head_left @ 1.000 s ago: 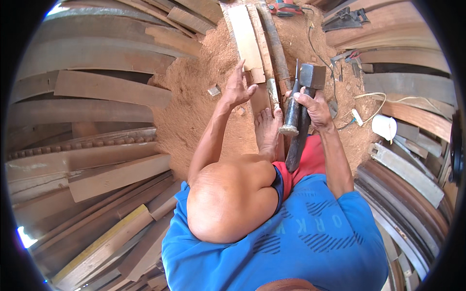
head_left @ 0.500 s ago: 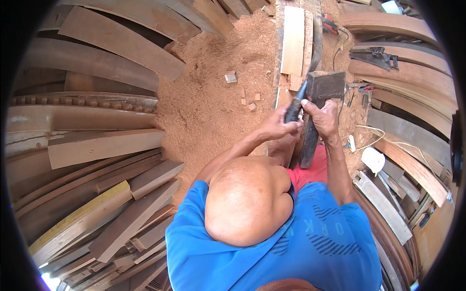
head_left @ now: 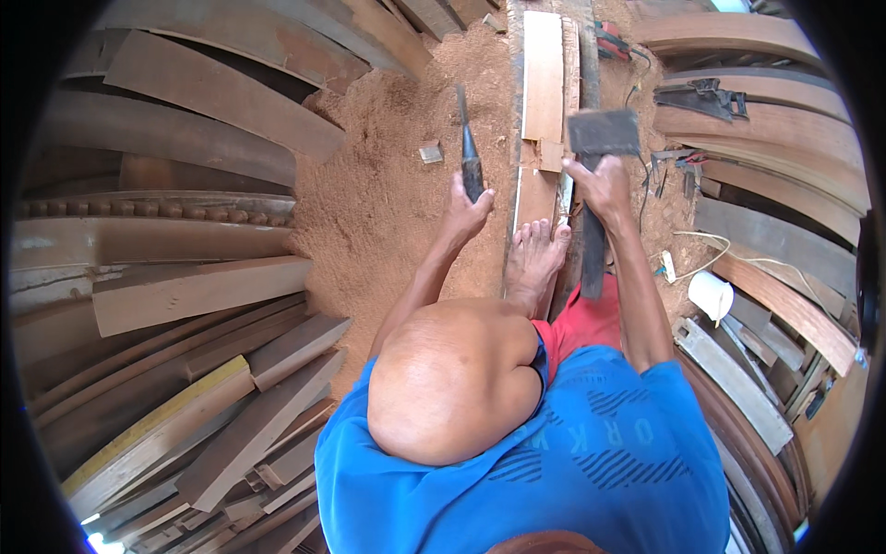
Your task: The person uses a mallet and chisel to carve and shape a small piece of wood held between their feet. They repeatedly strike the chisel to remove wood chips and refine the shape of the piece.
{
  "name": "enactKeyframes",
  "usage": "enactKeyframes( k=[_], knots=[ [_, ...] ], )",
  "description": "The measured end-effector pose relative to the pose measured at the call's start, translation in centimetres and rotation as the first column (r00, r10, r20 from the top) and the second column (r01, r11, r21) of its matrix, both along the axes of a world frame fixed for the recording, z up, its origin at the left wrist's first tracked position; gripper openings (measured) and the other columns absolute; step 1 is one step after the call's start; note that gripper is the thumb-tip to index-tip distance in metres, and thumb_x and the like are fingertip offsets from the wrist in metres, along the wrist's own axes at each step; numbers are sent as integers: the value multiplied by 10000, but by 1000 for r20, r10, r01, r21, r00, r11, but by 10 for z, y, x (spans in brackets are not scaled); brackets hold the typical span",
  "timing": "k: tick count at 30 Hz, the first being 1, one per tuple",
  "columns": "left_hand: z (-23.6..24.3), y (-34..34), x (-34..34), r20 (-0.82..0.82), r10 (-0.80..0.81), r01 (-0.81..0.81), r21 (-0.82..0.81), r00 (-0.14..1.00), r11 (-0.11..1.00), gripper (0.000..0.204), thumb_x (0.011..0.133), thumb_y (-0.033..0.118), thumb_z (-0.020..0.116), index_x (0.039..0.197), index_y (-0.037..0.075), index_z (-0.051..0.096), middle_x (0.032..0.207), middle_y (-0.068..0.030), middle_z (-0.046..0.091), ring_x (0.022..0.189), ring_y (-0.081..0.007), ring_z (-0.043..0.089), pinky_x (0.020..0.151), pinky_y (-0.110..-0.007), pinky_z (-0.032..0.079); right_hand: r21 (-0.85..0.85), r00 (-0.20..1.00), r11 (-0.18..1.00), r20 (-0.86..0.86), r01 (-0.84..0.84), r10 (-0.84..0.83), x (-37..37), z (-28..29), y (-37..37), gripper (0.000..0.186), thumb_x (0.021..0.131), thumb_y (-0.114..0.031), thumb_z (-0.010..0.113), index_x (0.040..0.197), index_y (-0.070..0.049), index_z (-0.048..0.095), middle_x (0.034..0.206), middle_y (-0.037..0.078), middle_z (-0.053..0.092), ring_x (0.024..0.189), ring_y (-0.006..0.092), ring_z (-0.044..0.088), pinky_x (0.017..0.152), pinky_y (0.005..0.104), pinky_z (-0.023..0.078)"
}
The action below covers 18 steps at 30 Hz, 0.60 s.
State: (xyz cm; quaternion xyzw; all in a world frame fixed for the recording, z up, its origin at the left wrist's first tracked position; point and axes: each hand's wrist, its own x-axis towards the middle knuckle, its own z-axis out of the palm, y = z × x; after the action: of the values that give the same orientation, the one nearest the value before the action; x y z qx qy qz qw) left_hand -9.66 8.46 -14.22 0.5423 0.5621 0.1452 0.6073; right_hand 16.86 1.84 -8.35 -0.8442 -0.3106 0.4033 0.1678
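My left hand [head_left: 470, 209] is closed around the dark handle of a chisel [head_left: 469, 148], its blade pointing away from me over the sawdust. It is held left of the bench, apart from the wood. In my right hand [head_left: 604, 192] is a dark mallet [head_left: 604, 134], gripped on the handle just below its blocky head, with the thumb stretched along it. The mallet is over the right side of the bench. My bare foot [head_left: 535, 254] presses on a light wooden piece [head_left: 532, 198] lying along the bench.
A pale board [head_left: 543, 78] lies farther along the narrow bench. Right of it are a red corded tool [head_left: 611, 42], a hand saw [head_left: 706, 97], pliers [head_left: 690, 161], a white cup [head_left: 711, 297] and a cable. Stacked planks [head_left: 198, 291] line the left; sawdust [head_left: 388, 185] covers the floor.
My hands have moved apart: the left swings left and away from the mallet with the chisel, and the right shifts slightly farther away with the mallet. My foot and the wood under it now show.
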Motion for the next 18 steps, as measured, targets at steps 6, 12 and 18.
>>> enactKeyframes(
  k=[6, 12, 18],
  knots=[
    [-1, 12, 35, 36, -80, 79, 30, 996, 996, 374, 895, 170, 717, 1134, 9, 478, 828, -51, 597, 732, -126, 599, 632, -330, 510, 308, 971, 942, 231, -130, 58, -29, -33, 32, 518, 796, -420, 771, 768, 92, 696, 788, 288, 707, 701, 384, 713, 653, 489, 553],
    [-13, 11, 32, 20, -157, 154, 85, 987, 984, 353, 897, 146, 712, 1134, 3, 493, 857, -52, 626, 817, -126, 625, 707, -326, 528, 213, 978, 966, 174, -149, 113, -24, -37, 37, 404, 763, -309, 733, 846, 86, 718, 847, 338, 688, 844, 453, 719, 747, 505, 560],
    [-17, 6, 28, 227, -39, 33, 29, 973, 999, 388, 905, 95, 697, 1204, -22, 479, 926, -62, 664, 842, -139, 650, 709, -306, 555, 240, 969, 946, 170, -217, 179, -25, -4, 34, 394, 754, -273, 738, 920, 84, 727, 870, 322, 697, 854, 453, 717, 792, 492, 573]
  ],
)
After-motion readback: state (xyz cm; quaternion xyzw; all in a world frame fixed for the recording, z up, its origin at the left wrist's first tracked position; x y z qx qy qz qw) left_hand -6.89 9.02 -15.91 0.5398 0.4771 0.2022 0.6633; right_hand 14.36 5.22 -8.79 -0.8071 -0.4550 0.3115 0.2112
